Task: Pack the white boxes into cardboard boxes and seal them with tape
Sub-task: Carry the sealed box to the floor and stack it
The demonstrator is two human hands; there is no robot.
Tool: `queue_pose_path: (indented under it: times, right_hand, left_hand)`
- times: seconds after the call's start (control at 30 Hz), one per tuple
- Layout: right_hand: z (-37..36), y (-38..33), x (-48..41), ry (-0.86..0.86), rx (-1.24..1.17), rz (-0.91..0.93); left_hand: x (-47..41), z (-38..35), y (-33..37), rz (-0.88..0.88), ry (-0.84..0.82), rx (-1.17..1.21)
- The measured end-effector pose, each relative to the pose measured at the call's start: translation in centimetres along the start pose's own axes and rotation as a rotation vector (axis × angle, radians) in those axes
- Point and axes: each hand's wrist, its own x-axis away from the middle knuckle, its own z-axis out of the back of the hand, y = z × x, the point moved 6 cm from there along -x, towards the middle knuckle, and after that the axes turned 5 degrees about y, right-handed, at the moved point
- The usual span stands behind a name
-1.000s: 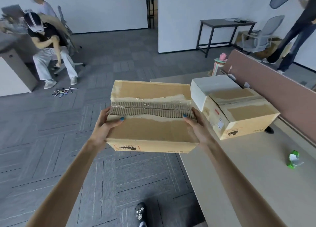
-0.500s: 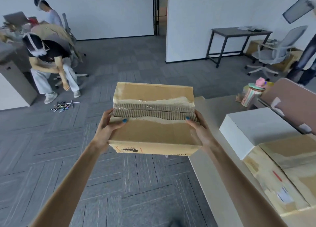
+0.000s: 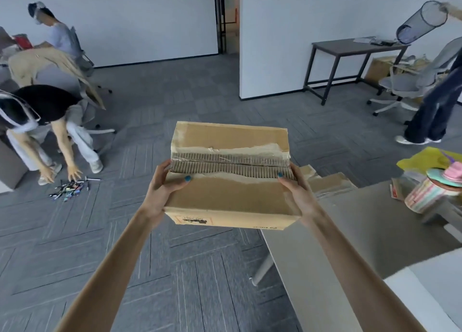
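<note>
I hold a closed cardboard box (image 3: 230, 171) in the air over the grey carpet, left of the table. Its top flaps meet at a torn seam with bare corrugation and scraps of clear tape. My left hand (image 3: 162, 189) grips the box's left side, thumb on top. On the opposite side my right hand (image 3: 298, 194) grips it the same way. A corner of a white box (image 3: 430, 299) shows at the bottom right on the table.
The beige table (image 3: 350, 231) lies to my right, with a striped bottle (image 3: 430, 194) and yellow paper on it. A person bends over small items on the floor at left. Another person stands at right near an office chair and a dark desk. Flattened cardboard (image 3: 325, 179) lies past the table.
The view has swung left and away from the table; the second cardboard box has left the frame. The held box stays in both hands. The person at left has bent down to the floor.
</note>
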Motion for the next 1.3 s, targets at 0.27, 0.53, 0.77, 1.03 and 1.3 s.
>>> queue_pose_path:
  times: [0.27,0.53,0.77,1.03,1.3]
  right_hand:
    - [-3.4,0.6,-15.8,0.084,-0.011,-0.044]
    - [-6.6,1.9,-30.3,0.3,-0.123,-0.103]
    - [-5.3,2.6,-40.5,0.455,-0.171,-0.124]
    - [0.5,3.2,-52.1,0.68,-0.209,-0.125]
    - [5.7,2.8,-59.3,0.935,-0.208,-0.125]
  left_hand:
    - [-19.8,-1.1,-0.7,0.044,-0.088,-0.018]
    - [-41.9,-3.9,-1.5,0.091,-0.263,-0.17]
    - [-56.1,-11.6,-2.1,0.109,-0.409,-0.265]
    - [-71.0,-24.4,-4.6,0.129,-0.554,-0.331]
    - [-81.9,-38.0,-6.1,0.127,-0.817,-0.352]
